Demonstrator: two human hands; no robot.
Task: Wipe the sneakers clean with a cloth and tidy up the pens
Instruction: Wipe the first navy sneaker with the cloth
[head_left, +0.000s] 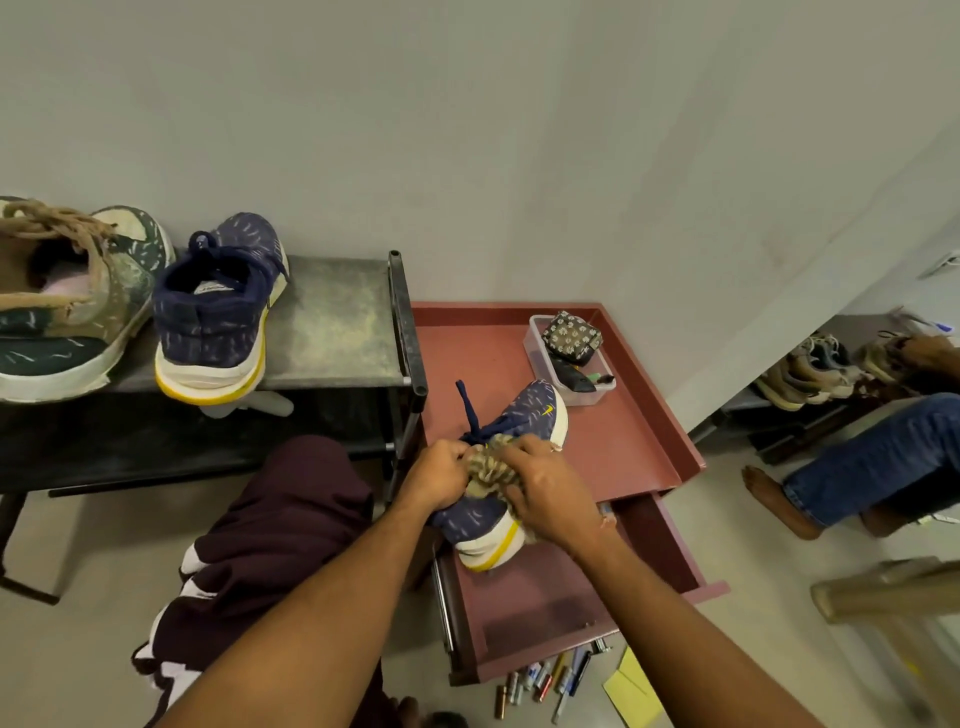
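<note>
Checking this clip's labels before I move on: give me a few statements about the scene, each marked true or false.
1. The right hand holds a cloth against the navy sneaker that the left hand grips. True.
2. The pens lie on the floor. True.
3. The second navy sneaker lies on the floor. False: it stands on the grey rack.
4. The clear container is empty. False: it holds a floral pouch.
</note>
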